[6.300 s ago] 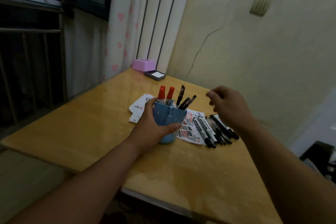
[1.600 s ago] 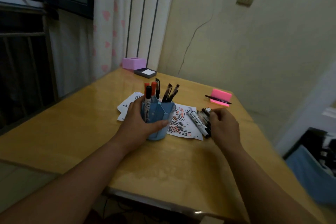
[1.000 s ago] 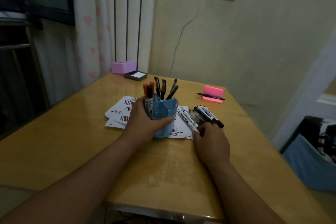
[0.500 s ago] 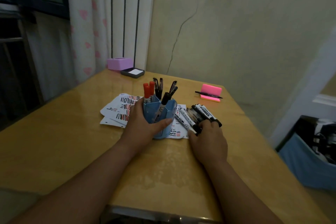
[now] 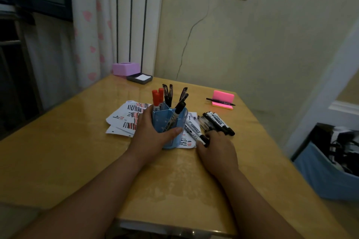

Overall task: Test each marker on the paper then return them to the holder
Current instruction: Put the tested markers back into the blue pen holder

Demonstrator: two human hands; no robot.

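Note:
A blue marker holder (image 5: 166,121) stands on the yellow table (image 5: 77,151). My left hand (image 5: 150,137) grips it from the left, thumb across its front. Two red markers (image 5: 157,96), several dark pens (image 5: 170,93) and one leaning black marker (image 5: 175,113) stick out of it. White paper sheets (image 5: 126,116) with red and black test strokes lie under and left of the holder. Several black markers (image 5: 215,120) lie in a row to its right. My right hand (image 5: 216,148) sits at their near ends, thumb and fingers curled on the cap of the leftmost marker (image 5: 194,132).
A pink sticky pad (image 5: 223,96) with a black pen (image 5: 220,101) across it lies at the far right. In the far left corner sit a pink box (image 5: 126,68) and a dark tray (image 5: 139,78). A blue bin (image 5: 328,176) stands on the floor to the right.
My right hand came down from above the loose markers onto their near ends. A black marker now leans in the holder's front section. My left hand has kept its hold on the holder.

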